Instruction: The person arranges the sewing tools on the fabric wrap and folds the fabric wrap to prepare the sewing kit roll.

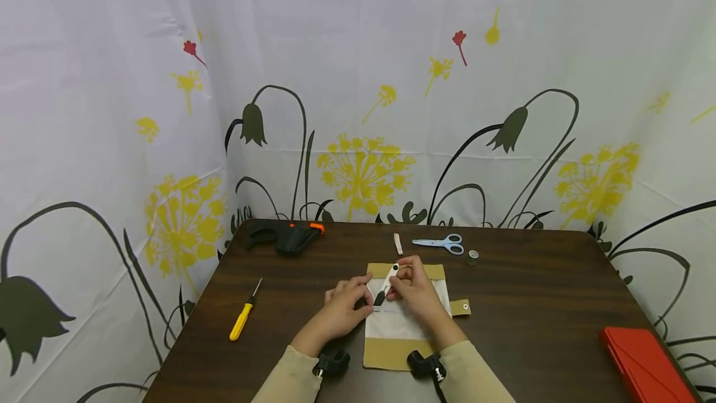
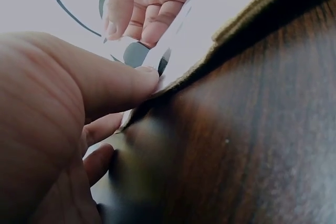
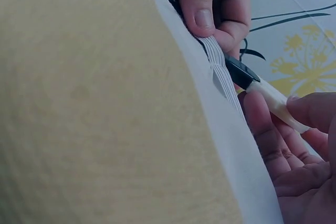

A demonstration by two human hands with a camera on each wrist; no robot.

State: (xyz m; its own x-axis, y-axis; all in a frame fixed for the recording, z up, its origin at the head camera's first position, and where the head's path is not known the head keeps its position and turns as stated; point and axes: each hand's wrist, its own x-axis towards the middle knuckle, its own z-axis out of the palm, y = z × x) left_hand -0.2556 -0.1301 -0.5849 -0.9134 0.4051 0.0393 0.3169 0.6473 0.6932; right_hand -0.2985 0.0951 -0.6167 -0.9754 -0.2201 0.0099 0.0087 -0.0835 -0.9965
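A tan fabric case (image 1: 386, 353) with a white lining lies unfolded on the table, its snap tab (image 1: 461, 308) sticking out to the right. Across the lining runs a white ribbed elastic band (image 3: 227, 77). My left hand (image 1: 347, 306) pinches the band near the case's left edge between thumb and fingers. Between thumb and fingertips, my right hand (image 1: 416, 294) holds a slim white-handled tool (image 1: 388, 280) with a black end. That black end points down toward the left hand and meets the band; part of it is hidden behind the band in the right wrist view.
A yellow screwdriver (image 1: 240, 321) and a black glue gun (image 1: 293, 238) lie on the left. Behind the case are a small pinkish piece (image 1: 398, 244), light-blue scissors (image 1: 447, 244) and a little round spool (image 1: 472, 257). A red case (image 1: 643, 359) sits at the right edge.
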